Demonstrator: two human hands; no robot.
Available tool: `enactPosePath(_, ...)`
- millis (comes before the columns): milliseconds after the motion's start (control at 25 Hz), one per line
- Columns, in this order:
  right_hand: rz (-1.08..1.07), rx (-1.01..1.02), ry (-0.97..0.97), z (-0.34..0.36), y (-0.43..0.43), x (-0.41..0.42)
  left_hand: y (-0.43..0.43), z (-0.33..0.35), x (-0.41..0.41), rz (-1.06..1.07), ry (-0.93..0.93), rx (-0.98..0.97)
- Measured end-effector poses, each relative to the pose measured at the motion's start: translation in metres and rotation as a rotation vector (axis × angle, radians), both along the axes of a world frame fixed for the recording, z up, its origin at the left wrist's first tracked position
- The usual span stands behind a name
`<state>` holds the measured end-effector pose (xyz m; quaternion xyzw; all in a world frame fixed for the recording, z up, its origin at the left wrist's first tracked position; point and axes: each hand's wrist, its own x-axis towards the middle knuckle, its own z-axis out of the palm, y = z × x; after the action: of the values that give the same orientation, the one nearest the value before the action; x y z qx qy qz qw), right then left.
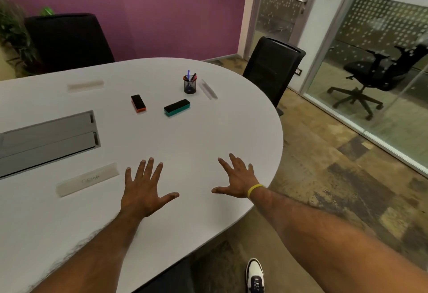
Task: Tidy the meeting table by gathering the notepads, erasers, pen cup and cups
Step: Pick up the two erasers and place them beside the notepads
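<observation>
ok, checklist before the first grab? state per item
1. left hand free: ok, fingers spread, holds nothing.
2. right hand free: ok, fingers spread, holds nothing.
3. orange eraser and green eraser unobstructed: ok, they lie apart on the table.
4. pen cup upright: ok.
5. notepads and cups located: not ok, none in view.
6. palms touching the table: cannot tell.
</observation>
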<state>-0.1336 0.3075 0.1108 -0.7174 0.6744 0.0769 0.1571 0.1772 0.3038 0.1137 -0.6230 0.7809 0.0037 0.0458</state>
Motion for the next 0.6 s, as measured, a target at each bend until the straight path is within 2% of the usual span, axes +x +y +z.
enactPosePath(360,0.273,-0.011,0.072,-0.029,-0.12,-0.111,-0.078,-0.01,-0.119,0.218,0.045,0.041)
enactPosePath(600,0.357,0.013,0.059,-0.033,-0.182,-0.139,-0.109,-0.003,-0.142,0.307,0.02,0.052)
